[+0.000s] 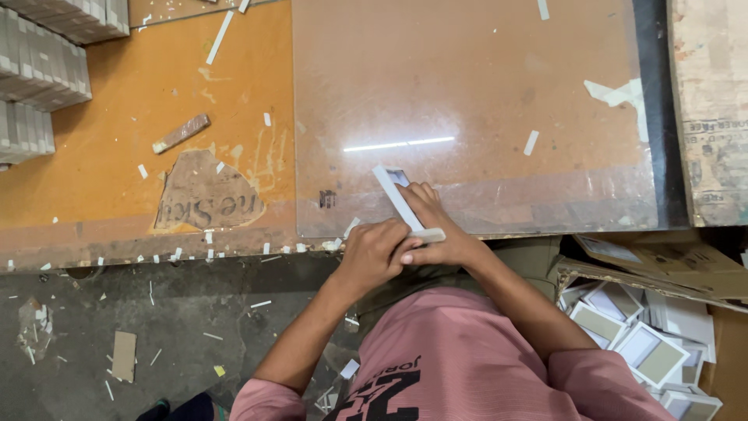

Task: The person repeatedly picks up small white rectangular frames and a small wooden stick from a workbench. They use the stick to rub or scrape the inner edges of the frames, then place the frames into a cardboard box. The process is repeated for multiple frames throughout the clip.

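Both hands (405, 242) on white frame (399, 201)

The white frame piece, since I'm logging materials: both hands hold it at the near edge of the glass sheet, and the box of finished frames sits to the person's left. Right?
Not quite. The head view shows the box of frames on the person's right. Both the left hand and right hand do hold the white frame piece at the glass sheet edge.

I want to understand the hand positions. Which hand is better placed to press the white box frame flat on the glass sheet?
Probably the right hand: it lies along the white box frame over the glass sheet. The left hand only grips the near end at the table edge.
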